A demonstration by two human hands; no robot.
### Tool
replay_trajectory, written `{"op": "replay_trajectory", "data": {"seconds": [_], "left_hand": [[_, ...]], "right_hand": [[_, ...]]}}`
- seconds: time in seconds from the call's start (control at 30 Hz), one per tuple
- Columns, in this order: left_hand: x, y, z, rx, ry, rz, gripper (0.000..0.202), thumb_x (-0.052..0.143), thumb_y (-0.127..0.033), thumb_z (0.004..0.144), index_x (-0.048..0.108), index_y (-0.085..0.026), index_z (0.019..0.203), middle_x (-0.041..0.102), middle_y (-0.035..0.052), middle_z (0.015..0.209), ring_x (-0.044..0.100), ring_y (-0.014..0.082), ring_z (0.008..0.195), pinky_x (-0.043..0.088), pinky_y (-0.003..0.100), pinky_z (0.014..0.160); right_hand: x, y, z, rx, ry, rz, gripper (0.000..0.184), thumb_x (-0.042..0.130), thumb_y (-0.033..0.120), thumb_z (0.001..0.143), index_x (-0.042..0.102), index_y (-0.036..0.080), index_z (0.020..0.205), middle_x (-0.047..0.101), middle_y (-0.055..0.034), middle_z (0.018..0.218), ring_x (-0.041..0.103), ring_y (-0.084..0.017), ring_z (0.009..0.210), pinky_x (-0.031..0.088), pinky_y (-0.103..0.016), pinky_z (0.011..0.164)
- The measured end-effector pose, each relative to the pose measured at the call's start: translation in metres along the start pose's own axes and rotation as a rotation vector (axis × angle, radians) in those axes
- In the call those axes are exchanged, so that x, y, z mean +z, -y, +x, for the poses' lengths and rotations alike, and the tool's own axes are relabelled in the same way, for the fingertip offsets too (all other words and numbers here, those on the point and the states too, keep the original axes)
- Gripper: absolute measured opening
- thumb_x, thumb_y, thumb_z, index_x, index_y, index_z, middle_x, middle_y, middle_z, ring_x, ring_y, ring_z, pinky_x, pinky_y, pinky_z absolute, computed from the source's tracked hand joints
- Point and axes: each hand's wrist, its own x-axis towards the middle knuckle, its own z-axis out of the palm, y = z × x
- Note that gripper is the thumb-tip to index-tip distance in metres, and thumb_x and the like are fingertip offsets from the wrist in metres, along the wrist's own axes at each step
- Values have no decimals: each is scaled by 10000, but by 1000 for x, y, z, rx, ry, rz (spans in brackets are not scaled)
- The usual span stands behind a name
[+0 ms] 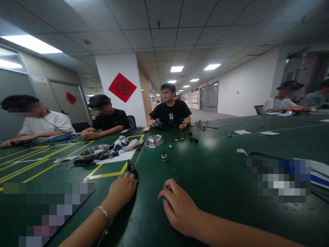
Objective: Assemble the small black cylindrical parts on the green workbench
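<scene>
My left hand (122, 189) rests on the green table (210, 178) with its fingers curled toward a small black part (131, 169) that stands just beyond the fingertips; whether it grips the part is hidden. A thin bracelet circles that wrist. My right hand (177, 206) lies knuckles-up, fingers curled over something small and blue under the fingertips that I cannot make out. A small metal cylinder (164, 157) stands further out between the two hands.
Two metal bowls (153, 140) (94, 151), gloves (122, 142) and a white sheet lie inside yellow tape lines to the left. Small black parts and cables (203, 125) are scattered before a person in black opposite. Other people sit left and far right.
</scene>
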Motion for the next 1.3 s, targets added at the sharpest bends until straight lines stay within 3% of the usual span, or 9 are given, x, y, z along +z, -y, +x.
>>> {"op": "replay_trajectory", "data": {"seconds": [0.13, 0.27, 0.37, 0.5, 0.63, 0.77, 0.9, 1.03, 1.3], "left_hand": [[-3, -33, -12, 179, -31, -14, 260, 393, -238, 910, 603, -126, 1014, 587, 144, 996, 572, 288, 918, 467, 424, 810], [-2, -55, -27, 526, -31, -329, 195, 446, -256, 894, 560, -207, 1045, 575, 76, 1069, 524, 242, 975, 437, 405, 893], [1, -59, -34, 622, -7, -528, 413, 534, -226, 830, 441, -238, 1232, 513, 77, 1254, 457, 257, 1153, 369, 446, 1012], [4, -55, -34, 579, 76, -677, 562, 517, -213, 820, 317, -229, 1345, 376, 112, 1413, 321, 273, 1316, 247, 488, 1113], [4, -49, -29, 478, 145, -792, 565, 459, -219, 826, 280, -192, 1362, 335, 130, 1422, 308, 272, 1323, 243, 490, 1117], [8, -47, -24, 439, 51, -833, 540, 403, -147, 795, 323, -204, 1325, 424, 110, 1306, 443, 252, 1184, 341, 469, 1057], [11, -49, -21, 384, -50, -849, 484, 434, -104, 752, 367, -184, 1224, 460, 120, 1218, 472, 261, 1140, 380, 472, 1021], [13, -51, -17, 394, -67, -905, 407, 454, -124, 794, 339, -218, 1174, 502, 94, 1127, 525, 226, 1094, 418, 444, 993], [21, -49, -12, 402, -60, -979, 491, 506, -128, 781, 284, -245, 1202, 591, 19, 981, 605, 179, 923, 486, 396, 869]], "right_hand": [[-1, 0, 0, 5, 6, 3, 267, 467, 79, 817, 573, 188, 1036, 461, -63, 1072, 515, -183, 942, 419, -310, 844], [1, -2, 1, -3, -16, 2, 262, 468, 87, 814, 561, 188, 1038, 467, -65, 1071, 507, -189, 955, 415, -318, 867], [5, -5, 1, -12, -21, 4, 294, 474, 81, 797, 546, 191, 1060, 473, -64, 1071, 503, -190, 961, 415, -316, 872], [6, -6, 1, -8, -20, -3, 316, 480, 90, 801, 546, 198, 1091, 474, -67, 1092, 501, -195, 977, 410, -323, 883], [3, -3, 1, -7, -1, -30, 292, 493, 113, 816, 571, 197, 1085, 491, -65, 1073, 505, -196, 947, 417, -322, 851], [3, -3, 1, -3, 21, -71, 307, 521, 114, 802, 592, 205, 1086, 513, -58, 1045, 502, -200, 933, 413, -318, 821], [6, -8, 2, 2, 22, -86, 328, 489, 54, 799, 615, 213, 1057, 530, -44, 982, 505, -189, 906, 405, -299, 787], [8, -11, 3, 13, 2, -87, 320, 489, 47, 798, 618, 209, 1041, 542, -41, 974, 511, -183, 897, 404, -291, 785], [8, -9, 4, 105, 4, -212, 219, 537, 144, 807, 595, 217, 1005, 571, -47, 987, 510, -221, 912, 385, -351, 790]]}}
